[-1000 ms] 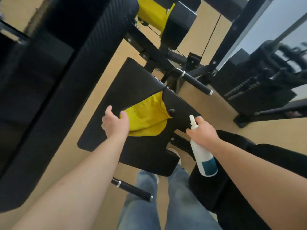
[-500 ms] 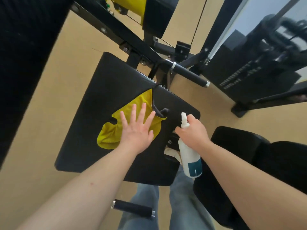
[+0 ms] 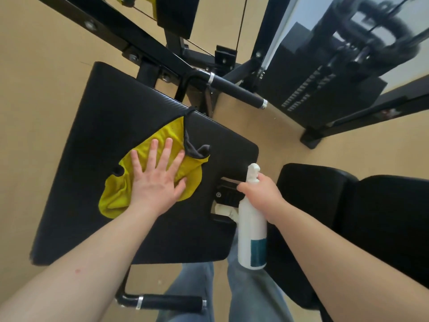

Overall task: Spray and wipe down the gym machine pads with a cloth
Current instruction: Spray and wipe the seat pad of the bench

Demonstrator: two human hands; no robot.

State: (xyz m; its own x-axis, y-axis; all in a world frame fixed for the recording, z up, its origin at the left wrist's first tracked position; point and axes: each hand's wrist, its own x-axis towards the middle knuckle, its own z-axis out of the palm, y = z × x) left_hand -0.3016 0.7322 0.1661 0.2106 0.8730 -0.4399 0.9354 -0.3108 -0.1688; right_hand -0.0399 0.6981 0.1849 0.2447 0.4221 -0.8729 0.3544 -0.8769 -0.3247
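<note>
A wide black machine pad (image 3: 111, 126) fills the middle of the head view. On it lies a yellow cloth (image 3: 160, 138) with a grey edge. My left hand (image 3: 157, 180) presses flat on the cloth, fingers spread and straight. To the right, my right hand (image 3: 262, 196) grips the neck of a white spray bottle (image 3: 251, 233) with a teal label, held upright beside the pad's notched right edge. The nozzle points up and away.
A black frame bar (image 3: 130, 36) crosses above the pad, ending in a grip handle (image 3: 239, 91). A second black pad (image 3: 348, 217) sits at right, a weight stack (image 3: 320, 89) behind it. Another handle (image 3: 167, 303) sticks out below the pad, above my jeans (image 3: 253, 296). The floor is tan.
My left hand went from gripping the bunched cloth at the pad's left edge to lying flat on it, and the cloth has spread down and left. The bottle stays in my right hand.
</note>
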